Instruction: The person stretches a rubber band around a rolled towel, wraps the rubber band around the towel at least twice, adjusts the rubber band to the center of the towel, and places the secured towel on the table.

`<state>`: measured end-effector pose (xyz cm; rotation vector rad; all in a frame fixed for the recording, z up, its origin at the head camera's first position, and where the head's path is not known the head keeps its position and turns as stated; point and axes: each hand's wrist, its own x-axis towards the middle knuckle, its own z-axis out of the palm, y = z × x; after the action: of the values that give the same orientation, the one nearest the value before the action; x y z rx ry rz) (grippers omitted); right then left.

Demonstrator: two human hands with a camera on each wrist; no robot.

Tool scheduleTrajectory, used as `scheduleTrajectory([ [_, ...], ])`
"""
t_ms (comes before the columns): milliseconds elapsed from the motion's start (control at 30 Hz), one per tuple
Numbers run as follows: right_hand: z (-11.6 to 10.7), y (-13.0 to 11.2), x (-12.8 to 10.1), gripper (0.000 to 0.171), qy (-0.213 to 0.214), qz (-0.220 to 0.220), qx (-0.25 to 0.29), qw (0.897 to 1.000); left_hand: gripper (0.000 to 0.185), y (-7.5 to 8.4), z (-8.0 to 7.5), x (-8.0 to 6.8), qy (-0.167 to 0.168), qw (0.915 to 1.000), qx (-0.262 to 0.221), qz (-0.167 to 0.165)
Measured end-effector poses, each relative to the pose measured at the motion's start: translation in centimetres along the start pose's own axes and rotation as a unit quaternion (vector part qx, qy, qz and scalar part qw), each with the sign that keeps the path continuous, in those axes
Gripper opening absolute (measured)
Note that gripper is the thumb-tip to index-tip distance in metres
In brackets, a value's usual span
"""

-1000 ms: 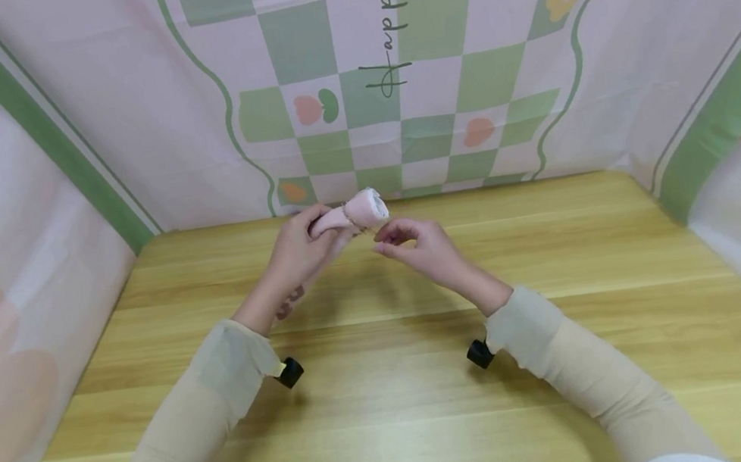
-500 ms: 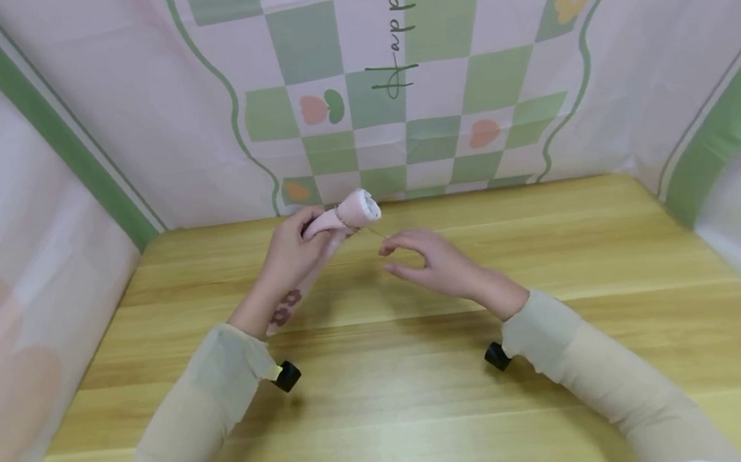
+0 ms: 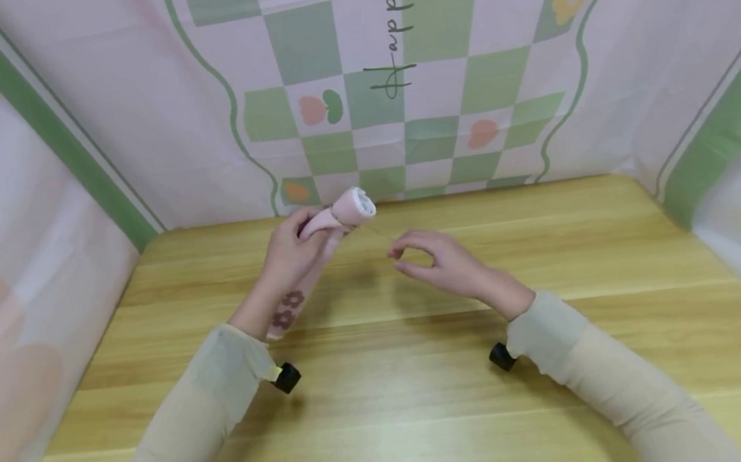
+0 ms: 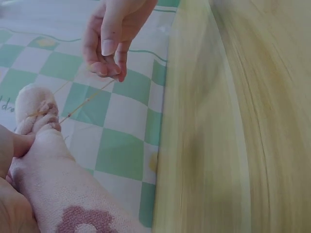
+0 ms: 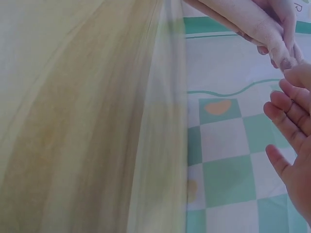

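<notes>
A rolled pink towel [image 3: 319, 266] with dark flower prints slants over the table, its upper end bunched and pointing up to the right. My left hand [image 3: 290, 248] grips it just below that bunched end. A thin yellowish rubber band [image 4: 87, 100] sits around the towel's neck. Its strands stretch away from the towel to my right hand [image 3: 445, 259], hooked over the curled fingers there. In the left wrist view the fingertips [image 4: 116, 76] hold the loop taut, a short gap from the towel. The left fingers are partly hidden behind the towel.
The wooden table [image 3: 391, 411] spans the area under both hands. A checked green and white cloth [image 3: 436, 86] hangs right behind its far edge, with side cloths at left and right. Black wrist cameras [image 3: 286, 378] hang under both cuffs.
My right hand has drawn back from the towel to the right, stretching the rubber band out. My left hand and the towel have shifted slightly left.
</notes>
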<state>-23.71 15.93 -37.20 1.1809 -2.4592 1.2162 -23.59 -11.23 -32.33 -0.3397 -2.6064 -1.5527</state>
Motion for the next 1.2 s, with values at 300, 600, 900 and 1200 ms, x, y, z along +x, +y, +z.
scheduleTrajectory([
  [300, -0.3, 0.0, -0.4, 0.009, 0.005, 0.033, 0.024, 0.999, 0.025, 0.3, 0.0, 0.2, 0.018, 0.9998, -0.003, 0.004],
  [600, -0.4, 0.2, -0.7, 0.009, 0.008, 0.031, 0.033, 0.999, 0.024, 0.1, -0.3, 0.2, 0.013, 0.9999, -0.005, 0.002],
  [900, -0.5, 0.6, -1.1, 0.011, 0.01, 0.031, 0.032, 0.999, 0.029, -0.2, -0.1, 0.1, 0.013, 0.9998, -0.015, 0.0],
  [1200, -0.7, 0.5, -1.3, 0.012, 0.008, 0.039, 0.037, 0.999, 0.027, -0.2, -0.1, 0.3, 0.014, 0.9998, -0.013, 0.003],
])
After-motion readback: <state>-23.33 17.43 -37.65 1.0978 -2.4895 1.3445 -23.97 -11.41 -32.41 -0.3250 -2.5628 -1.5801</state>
